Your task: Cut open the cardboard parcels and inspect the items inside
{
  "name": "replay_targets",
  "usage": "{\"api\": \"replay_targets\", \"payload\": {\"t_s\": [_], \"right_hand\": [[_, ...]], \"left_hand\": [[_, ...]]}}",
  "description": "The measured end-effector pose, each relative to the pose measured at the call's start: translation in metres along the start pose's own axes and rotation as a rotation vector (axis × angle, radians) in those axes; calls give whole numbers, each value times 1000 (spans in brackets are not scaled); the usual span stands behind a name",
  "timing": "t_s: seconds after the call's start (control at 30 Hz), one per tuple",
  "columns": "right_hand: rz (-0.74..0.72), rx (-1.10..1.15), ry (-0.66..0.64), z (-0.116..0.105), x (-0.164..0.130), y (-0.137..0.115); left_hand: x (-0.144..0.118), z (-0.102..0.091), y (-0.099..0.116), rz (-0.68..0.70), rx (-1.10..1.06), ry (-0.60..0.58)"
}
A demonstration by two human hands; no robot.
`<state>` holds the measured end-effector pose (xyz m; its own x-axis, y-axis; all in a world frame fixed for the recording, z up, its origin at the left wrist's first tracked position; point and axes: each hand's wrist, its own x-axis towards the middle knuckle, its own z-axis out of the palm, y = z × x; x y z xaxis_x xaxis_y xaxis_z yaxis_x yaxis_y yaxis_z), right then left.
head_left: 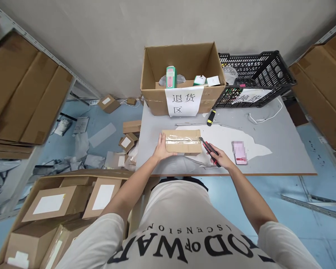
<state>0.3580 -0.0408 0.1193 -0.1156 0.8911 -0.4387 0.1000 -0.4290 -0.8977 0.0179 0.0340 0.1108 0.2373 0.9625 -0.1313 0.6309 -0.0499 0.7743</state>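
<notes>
A small brown cardboard parcel sealed with clear tape (182, 141) lies on the grey counter (282, 149), between the hands. The left hand (161, 148) presses open against its left end; the right hand (221, 157) grips a red-and-black utility knife (209, 150) whose tip touches the parcel's right end.

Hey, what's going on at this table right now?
A person stands at a grey table. Their left hand steadies a small taped cardboard parcel, while the right hand holds a red utility knife with its tip at the parcel's right end. The tape looks uncut.
</notes>
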Motion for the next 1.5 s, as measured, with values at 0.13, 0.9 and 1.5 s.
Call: {"api": "replay_targets", "payload": {"t_s": [0.13,0.9,1.5], "right_hand": [[2,6,77,-5,9,2],[95,-93,-135,-23,1,-17],[169,-180,-184,-28,-32,19]], "left_hand": [[1,0,1,-18,-31,21],[-2,7,-2,-44,191,10],[1,11,-8,-37,268,18]]}}
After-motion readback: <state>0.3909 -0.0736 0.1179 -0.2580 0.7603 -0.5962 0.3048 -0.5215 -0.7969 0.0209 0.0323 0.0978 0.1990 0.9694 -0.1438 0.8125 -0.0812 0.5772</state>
